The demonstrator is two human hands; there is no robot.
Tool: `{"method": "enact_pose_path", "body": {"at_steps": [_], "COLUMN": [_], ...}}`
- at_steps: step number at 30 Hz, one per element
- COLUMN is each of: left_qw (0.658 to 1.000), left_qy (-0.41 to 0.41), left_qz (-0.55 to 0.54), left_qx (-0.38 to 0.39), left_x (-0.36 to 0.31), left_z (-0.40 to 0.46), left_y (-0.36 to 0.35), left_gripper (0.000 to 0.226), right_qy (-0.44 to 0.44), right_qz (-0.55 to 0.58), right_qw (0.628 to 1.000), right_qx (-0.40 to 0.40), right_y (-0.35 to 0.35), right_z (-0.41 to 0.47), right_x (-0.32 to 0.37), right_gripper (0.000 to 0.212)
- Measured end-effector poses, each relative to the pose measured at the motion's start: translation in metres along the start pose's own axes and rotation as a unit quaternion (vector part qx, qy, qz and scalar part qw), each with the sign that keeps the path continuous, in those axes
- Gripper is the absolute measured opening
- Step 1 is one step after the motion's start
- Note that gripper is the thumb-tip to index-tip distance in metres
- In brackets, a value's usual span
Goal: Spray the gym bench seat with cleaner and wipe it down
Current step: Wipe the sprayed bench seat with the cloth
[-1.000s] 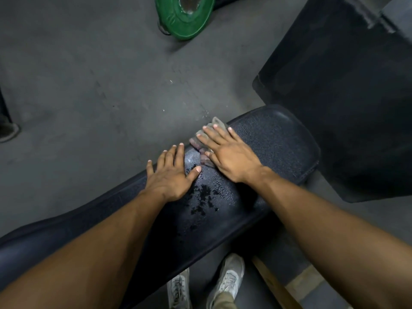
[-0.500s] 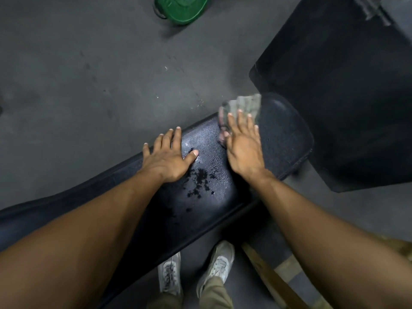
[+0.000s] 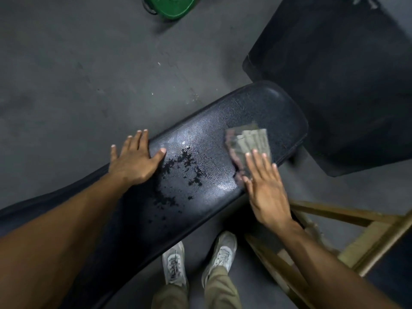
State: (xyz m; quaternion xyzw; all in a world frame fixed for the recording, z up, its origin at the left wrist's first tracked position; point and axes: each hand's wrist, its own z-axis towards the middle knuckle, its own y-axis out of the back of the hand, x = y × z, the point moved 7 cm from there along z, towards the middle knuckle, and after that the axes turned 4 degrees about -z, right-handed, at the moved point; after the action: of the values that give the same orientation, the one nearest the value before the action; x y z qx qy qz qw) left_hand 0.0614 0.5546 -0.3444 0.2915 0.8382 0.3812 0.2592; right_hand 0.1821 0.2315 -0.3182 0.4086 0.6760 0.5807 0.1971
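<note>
The black padded bench seat [image 3: 263, 108] runs diagonally from lower left to upper right, with wet dark droplets in its middle. A folded grey cloth [image 3: 249, 143] lies on the seat near its right end. My right hand [image 3: 265, 188] presses flat on the cloth's near edge, fingers spread, at the seat's near side. My left hand [image 3: 133, 159] rests flat on the seat's far edge, fingers apart, holding nothing. No spray bottle is in view.
A green weight plate [image 3: 171, 6] stands on the grey floor at the top. A black mat [image 3: 347, 74] lies at the upper right. A yellowish metal frame [image 3: 356, 237] sits at the lower right. My shoes [image 3: 198, 257] stand below the bench.
My right hand slid the cloth from the seat's far edge toward its right end and near side. My left hand stayed put on the far edge.
</note>
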Motion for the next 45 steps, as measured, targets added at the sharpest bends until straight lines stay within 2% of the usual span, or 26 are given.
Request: {"method": "enact_pose_path", "body": {"at_steps": [3, 6, 8, 11, 14, 16, 19, 23, 25, 29, 32, 35, 39, 42, 45], "left_qw": [1.000, 0.999, 0.999, 1.000, 1.000, 1.000, 0.999, 0.998, 0.999, 0.998, 0.998, 0.997, 0.996, 0.996, 0.997], "left_qy": [0.004, 0.003, 0.001, 0.006, 0.006, -0.001, -0.005, -0.004, -0.004, -0.039, -0.012, 0.045, 0.048, 0.047, 0.049], "left_qz": [-0.011, -0.010, -0.011, -0.007, -0.012, -0.014, -0.018, -0.021, -0.026, -0.050, -0.052, -0.041, -0.044, -0.048, -0.050], "left_qx": [-0.023, -0.041, -0.043, -0.030, -0.023, -0.025, -0.045, -0.052, -0.041, -0.023, -0.022, -0.044, -0.062, -0.054, -0.037], "left_x": [0.005, 0.005, 0.005, 0.003, 0.003, 0.003, 0.005, 0.005, 0.005, 0.013, 0.039, 0.063, 0.065, 0.066, 0.066], "left_z": [-0.001, 0.000, 0.000, -0.002, -0.003, -0.002, -0.002, 0.000, 0.000, -0.006, -0.018, -0.030, -0.028, -0.026, -0.024], "left_y": [-0.007, -0.008, -0.006, -0.004, -0.003, -0.004, -0.006, -0.005, -0.005, -0.003, -0.005, -0.010, -0.014, -0.013, -0.014], "left_gripper": [0.093, 0.096, 0.096, 0.095, 0.093, 0.093, 0.093, 0.092, 0.089, 0.080, 0.077, 0.081, 0.085, 0.085, 0.084], "right_qy": [-0.091, -0.137, -0.101, 0.019, 0.089, 0.090, 0.030, -0.032, -0.011, 0.116, 0.168, 0.139, 0.050, -0.015, 0.036], "right_qz": [0.034, 0.076, 0.081, 0.059, 0.016, -0.009, -0.003, 0.026, 0.029, 0.027, 0.002, -0.045, -0.010, 0.038, 0.018], "right_qw": [0.994, 0.986, 0.991, 0.998, 0.995, 0.995, 0.999, 0.999, 1.000, 0.993, 0.985, 0.989, 0.998, 0.999, 0.999], "right_qx": [-0.039, -0.050, -0.041, -0.008, 0.031, 0.044, 0.030, -0.005, 0.001, 0.019, 0.036, 0.036, 0.021, 0.001, 0.017], "right_y": [0.007, 0.008, 0.002, -0.019, -0.037, -0.036, -0.022, -0.010, -0.013, -0.033, -0.044, -0.037, -0.019, -0.011, -0.016], "right_z": [0.020, 0.039, 0.034, -0.007, -0.051, -0.065, -0.054, -0.005, 0.011, -0.013, -0.053, -0.062, -0.006, 0.053, 0.079], "right_x": [-0.020, -0.001, 0.031, 0.083, 0.086, 0.059, 0.016, 0.031, 0.069, 0.148, 0.153, 0.119, 0.098, 0.122, 0.172], "right_gripper": [0.060, 0.060, 0.062, 0.067, 0.071, 0.072, 0.065, 0.061, 0.062, 0.064, 0.068, 0.072, 0.061, 0.060, 0.061]}}
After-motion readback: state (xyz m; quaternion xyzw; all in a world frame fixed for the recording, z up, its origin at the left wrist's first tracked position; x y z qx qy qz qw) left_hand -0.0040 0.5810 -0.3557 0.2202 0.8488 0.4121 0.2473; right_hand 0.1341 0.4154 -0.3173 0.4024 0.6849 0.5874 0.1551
